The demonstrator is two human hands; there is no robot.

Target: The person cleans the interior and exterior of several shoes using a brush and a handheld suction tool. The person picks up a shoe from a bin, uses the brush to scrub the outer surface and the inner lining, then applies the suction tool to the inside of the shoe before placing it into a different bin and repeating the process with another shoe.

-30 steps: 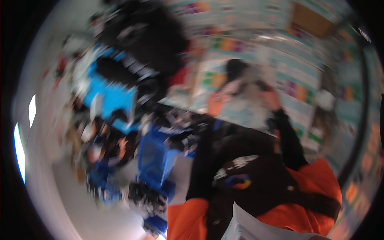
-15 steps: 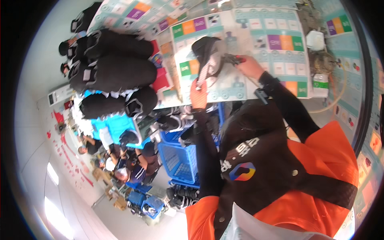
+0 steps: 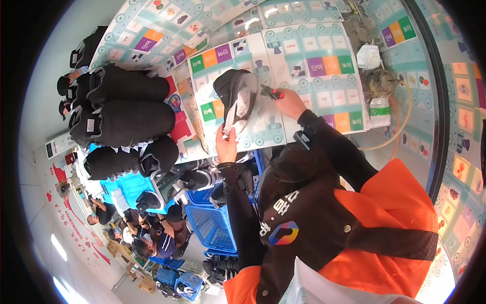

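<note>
A black and light-grey shoe upper (image 3: pixel 234 93) lies tilted on the patterned table sheet in front of me. My left hand (image 3: pixel 226 146) is closed on its near, pale end, with thumb and fingers pinching the edge. To the right of the upper, my right hand (image 3: pixel 292 105) is wrapped round a small dark hand tool with red on its handle (image 3: pixel 273 92). Its exact kind is too small to make out. The tool's tip points at the upper's right side, with a narrow gap between them.
Stacked black shoe uppers (image 3: pixel 134 121) stand at the left of the table. Blue crates (image 3: pixel 210 223) sit below its near edge. A white package (image 3: pixel 368 57), a green-and-white packet (image 3: pixel 379 111) and a yellowish hose (image 3: pixel 408 101) are at the right. Several people work farther left.
The head view has shifted, so the table appears lower and farther left. The tool's tip has come away from the upper's right edge. The upper has turned slightly, still in my left hand.
</note>
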